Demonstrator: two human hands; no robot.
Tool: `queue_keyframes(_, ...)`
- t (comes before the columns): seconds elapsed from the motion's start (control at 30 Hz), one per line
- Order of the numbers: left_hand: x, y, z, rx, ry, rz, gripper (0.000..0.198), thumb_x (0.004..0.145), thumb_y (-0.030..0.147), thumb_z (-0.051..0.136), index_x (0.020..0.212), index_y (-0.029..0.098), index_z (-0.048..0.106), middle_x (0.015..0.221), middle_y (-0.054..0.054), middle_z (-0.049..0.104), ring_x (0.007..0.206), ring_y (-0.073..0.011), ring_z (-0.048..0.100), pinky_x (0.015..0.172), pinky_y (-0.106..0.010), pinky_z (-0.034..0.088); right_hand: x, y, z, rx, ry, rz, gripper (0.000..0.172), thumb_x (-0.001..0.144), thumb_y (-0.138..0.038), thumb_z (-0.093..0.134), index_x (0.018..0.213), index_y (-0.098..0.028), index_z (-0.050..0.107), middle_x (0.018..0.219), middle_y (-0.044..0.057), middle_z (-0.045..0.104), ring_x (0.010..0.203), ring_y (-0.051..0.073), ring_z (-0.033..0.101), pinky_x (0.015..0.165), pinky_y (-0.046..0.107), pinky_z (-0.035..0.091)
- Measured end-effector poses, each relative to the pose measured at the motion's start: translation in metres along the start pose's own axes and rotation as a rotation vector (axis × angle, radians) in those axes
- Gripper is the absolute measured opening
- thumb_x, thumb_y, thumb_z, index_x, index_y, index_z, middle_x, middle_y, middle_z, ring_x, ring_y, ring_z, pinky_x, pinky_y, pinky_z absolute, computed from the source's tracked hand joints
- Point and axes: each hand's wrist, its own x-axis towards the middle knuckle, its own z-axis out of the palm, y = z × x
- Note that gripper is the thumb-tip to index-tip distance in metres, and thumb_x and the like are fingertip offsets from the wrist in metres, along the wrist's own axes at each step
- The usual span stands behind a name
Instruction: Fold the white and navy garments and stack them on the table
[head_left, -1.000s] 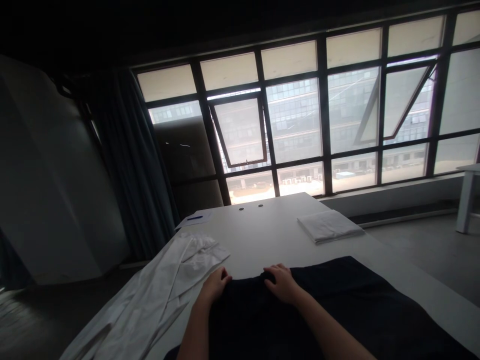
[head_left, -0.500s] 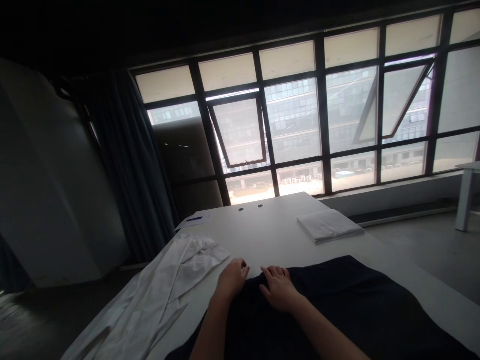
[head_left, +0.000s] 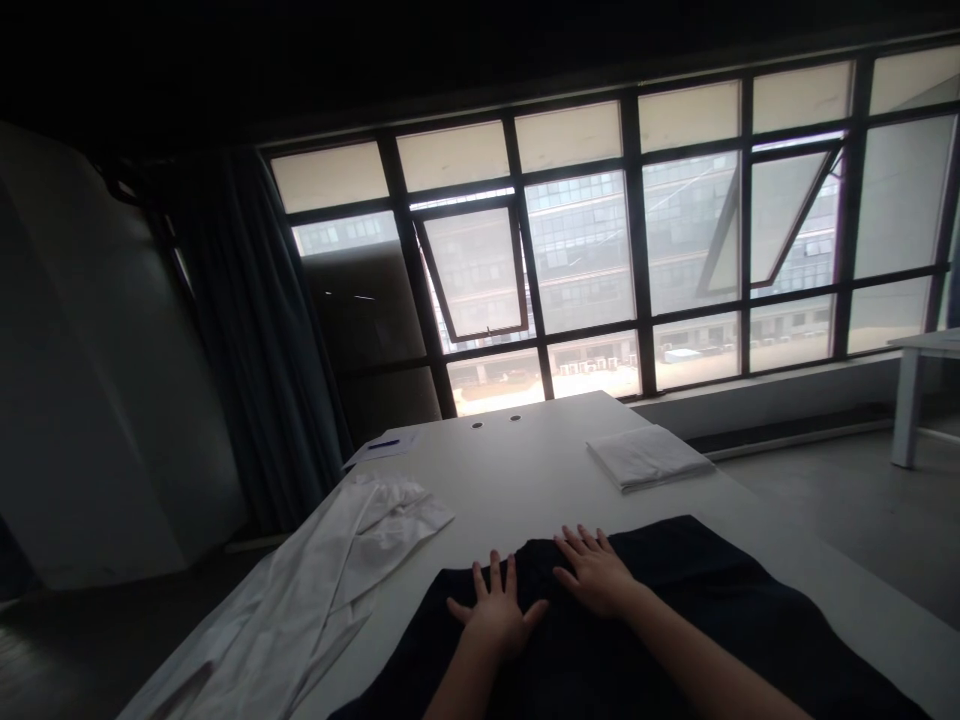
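A dark, nearly black cloth garment lies spread over the near part of the white table; its lower part runs out of view, and I cannot tell its exact kind. My left hand rests flat on it with the fingers spread, close to its far edge. To the right of that, my right hand also lies flat on the dark cloth, fingers stretched out toward the far edge. Neither hand grips anything. A crumpled white garment lies on the table to the left of my left hand.
A folded white cloth lies at the table's right side. Paper with a blue pen sits at the far left. Two round cable holes mark the far end. Windows, a dark curtain and another white table stand beyond.
My left hand has gone from curled fingers at the cloth's far edge to lying spread on it. My right hand has shifted right and flattened. The far left edge now lies more spread out.
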Motion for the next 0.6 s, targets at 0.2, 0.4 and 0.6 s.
queue_keyframes(0.2,-0.018,-0.008,0.002,-0.011,0.093,0.064,0.095,0.086,0.08,0.036,0.162,0.03,0.011,0.167,-0.005,-0.016,0.149,-0.0486,-0.02,0.102,-0.088,-0.004,-0.035,0.114,-0.037,-0.189,0.081,0.29,0.084,0.088,-0.078,0.03,0.158,-0.031,0.033,0.168,0.004,0.021,0.155,0.038,0.006,0.12,0.062,-0.003)
queue_keyframes(0.4,-0.039,-0.057,0.0,0.029,0.128,0.131,0.092,0.087,0.075,0.044,0.161,0.026,0.019,0.168,-0.005,-0.01,0.153,-0.0393,-0.01,0.123,-0.06,0.004,-0.076,0.201,-0.069,-0.454,0.396,0.583,0.076,0.088,-0.059,0.035,0.151,-0.018,0.047,0.165,0.018,0.027,0.153,0.045,0.011,0.114,0.071,-0.005)
queue_keyframes(0.6,-0.072,-0.105,-0.001,0.167,0.046,0.124,0.079,0.088,0.062,0.052,0.158,0.035,0.027,0.168,-0.007,0.011,0.153,-0.0398,0.01,0.119,-0.065,0.016,-0.112,0.171,-0.065,-0.52,0.319,0.39,0.064,0.085,-0.054,0.044,0.139,-0.024,0.062,0.162,0.015,0.036,0.148,0.048,0.024,0.112,0.077,0.011)
